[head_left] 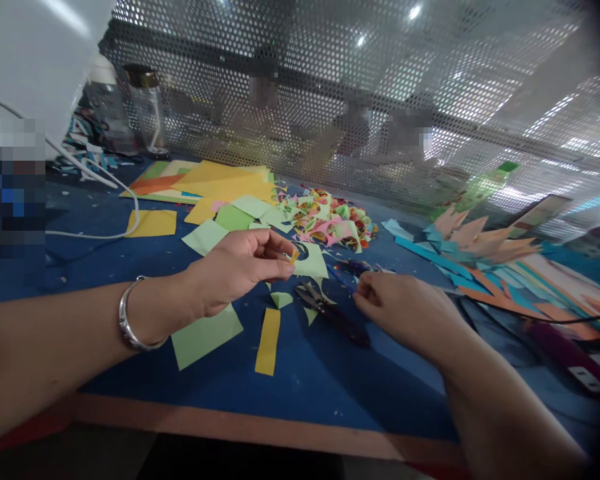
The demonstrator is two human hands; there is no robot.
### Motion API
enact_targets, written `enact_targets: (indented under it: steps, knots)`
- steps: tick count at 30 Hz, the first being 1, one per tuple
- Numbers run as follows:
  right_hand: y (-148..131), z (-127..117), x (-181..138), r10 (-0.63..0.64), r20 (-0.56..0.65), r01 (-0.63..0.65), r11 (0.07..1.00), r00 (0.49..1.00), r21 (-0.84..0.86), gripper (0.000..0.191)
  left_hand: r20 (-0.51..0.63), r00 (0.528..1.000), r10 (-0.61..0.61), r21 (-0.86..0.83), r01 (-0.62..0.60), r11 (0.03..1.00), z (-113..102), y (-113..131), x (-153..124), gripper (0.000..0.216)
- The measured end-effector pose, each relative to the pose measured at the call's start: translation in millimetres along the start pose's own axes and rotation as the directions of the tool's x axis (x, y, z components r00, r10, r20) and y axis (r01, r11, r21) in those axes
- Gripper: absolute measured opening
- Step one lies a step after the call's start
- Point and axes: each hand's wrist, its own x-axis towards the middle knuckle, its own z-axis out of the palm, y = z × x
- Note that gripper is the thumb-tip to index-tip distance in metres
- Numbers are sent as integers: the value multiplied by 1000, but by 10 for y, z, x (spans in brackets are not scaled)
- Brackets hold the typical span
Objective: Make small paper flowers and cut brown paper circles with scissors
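Note:
My left hand point(240, 267) pinches a small folded strip of yellow paper point(295, 256) between thumb and fingertips, above the table. My right hand point(397, 303) is closed; a thin blue stick-like tool point(343, 279) runs out from its fingertips, its kind unclear. Between the hands lie dark-handled scissors point(333, 313), blades partly apart. Behind them rests a pale green paper with a curved cut-out point(317, 263). Closer to me are a yellow paper strip point(267, 341), a small folded green piece point(282, 299) and a pale green sheet point(207, 338) partly under my left hand.
Paper scraps point(337, 217) are heaped at the back, beside stacked yellow sheets point(225, 180). Folded orange and blue paper point(473, 237) lies right, near a purple power strip point(570, 353). A white cable point(100, 235), bottles point(147, 110) and a perforated metal screen point(300, 80) border the blue table point(220, 393).

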Motion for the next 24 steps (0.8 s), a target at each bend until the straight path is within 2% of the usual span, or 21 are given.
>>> enact_targets:
  steps: [3,7,12,14,17,19,24]
  knots:
    - [36,15,-1,-9,-40,10,1000,999,23,18,-1,999,-35,-35,35,999,19,26,-9,14]
    - [111,53,-21,-42,-159,57,994,986,91,16,10,998,-62,-92,62,994,43,53,-36,13]
    - [158,68,-25,-33,-248,94,966,968,239,14,0,996,-94,-124,94,988,60,57,-37,14]
    - [138,43,-40,-48,-278,155,914,959,376,14,-2,995,-98,-140,97,985,61,46,-26,14]
    - [51,-14,-111,-98,-338,290,760,936,581,17,2,994,-112,-152,111,982,58,23,-11,14]
    - [-30,-46,-178,-132,-387,364,694,913,621,15,10,993,-118,-155,118,981,56,7,-6,14]
    - [-175,-63,-255,-313,-351,470,602,883,646,15,33,990,-135,-148,139,979,61,1,-18,12]
